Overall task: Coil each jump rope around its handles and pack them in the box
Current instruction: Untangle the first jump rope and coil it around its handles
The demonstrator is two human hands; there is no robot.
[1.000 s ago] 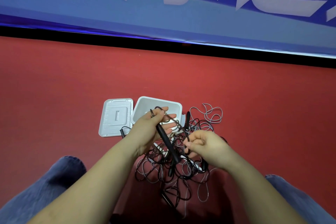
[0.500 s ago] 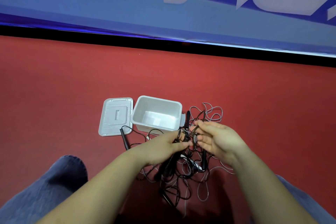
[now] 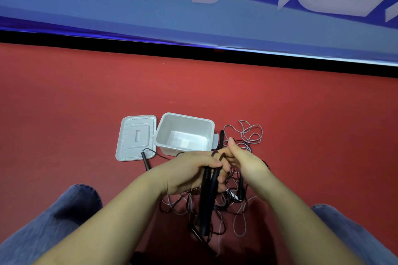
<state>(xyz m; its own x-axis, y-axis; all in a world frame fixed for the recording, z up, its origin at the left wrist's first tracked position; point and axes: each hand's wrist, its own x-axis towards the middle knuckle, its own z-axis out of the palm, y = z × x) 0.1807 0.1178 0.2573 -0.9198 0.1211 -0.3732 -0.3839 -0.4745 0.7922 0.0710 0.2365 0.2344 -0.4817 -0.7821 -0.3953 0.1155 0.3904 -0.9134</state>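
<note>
Left of centre, the lid (image 3: 136, 137) and empty box (image 3: 184, 133) lay on the floor. We gripped paired stiff handles (image 3: 207, 200) in our left hand (image 3: 189, 173); our right hand (image 3: 243, 160) pinched limp, tangle-prone cord (image 3: 217, 154), best guided near the handles.

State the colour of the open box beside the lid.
White: the box shows best, and only, in the head view.
</note>
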